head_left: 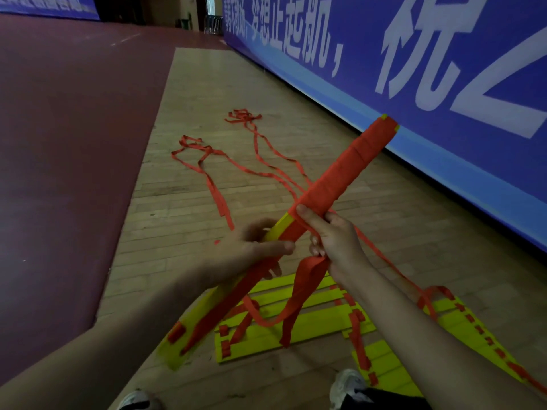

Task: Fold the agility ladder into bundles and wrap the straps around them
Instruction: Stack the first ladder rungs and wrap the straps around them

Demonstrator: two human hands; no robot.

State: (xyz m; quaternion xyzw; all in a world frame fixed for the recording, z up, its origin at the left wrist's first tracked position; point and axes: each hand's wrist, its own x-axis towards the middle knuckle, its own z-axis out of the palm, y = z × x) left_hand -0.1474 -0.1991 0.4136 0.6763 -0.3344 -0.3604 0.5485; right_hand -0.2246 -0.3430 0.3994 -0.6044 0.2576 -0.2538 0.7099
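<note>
The bundle (340,179) of flat yellow slats is half wound in a flat orange strap (300,288). The left hand (245,255) grips the bundle; the right hand (334,238) pinches the strap.

Dim, flat indoor light leaves the near left corner murky and the wooden floor (207,93) paler far off, the left hand (251,253) smeared by motion blur, and the banner (444,93) at right bowed by wide-angle distortion.

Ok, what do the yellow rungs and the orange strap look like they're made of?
Yellow rungs: likely rigid plastic, flat slats with straight edges and a smooth face. Orange strap: looks like woven fabric webbing, matte; it lies limp, twists on the floor and wraps tightly round the bundle. Weave too blurred to confirm.
</note>
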